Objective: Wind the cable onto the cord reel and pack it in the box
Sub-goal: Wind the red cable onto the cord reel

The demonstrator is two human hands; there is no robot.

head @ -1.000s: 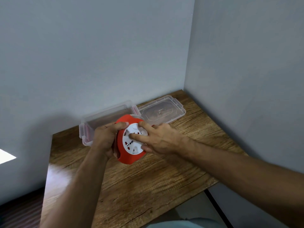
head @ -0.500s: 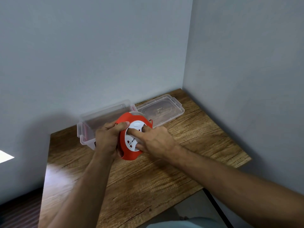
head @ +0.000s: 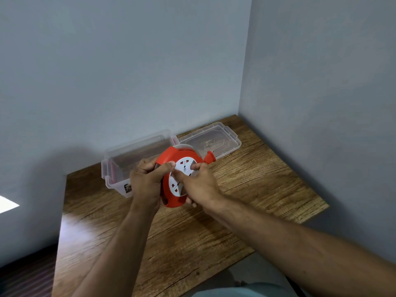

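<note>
I hold a round red cord reel (head: 169, 156) with a white socket face (head: 182, 174) above the wooden table (head: 246, 189). My left hand (head: 145, 181) grips the reel's left rim. My right hand (head: 198, 185) lies over the white face, fingers pressing on it. A red plug (head: 210, 157) sticks out at the reel's upper right. No loose cable shows. Behind the reel stands the clear plastic box (head: 120, 166), open, against the wall.
The box's clear lid (head: 212, 140) lies flat on the table to the right of the box, near the corner of two grey walls. The table's front and left edges drop to the floor.
The white face has turned under my right fingers, and the red plug now shows at the reel's upper right. The reel has stayed in roughly the same place in front of the box.
</note>
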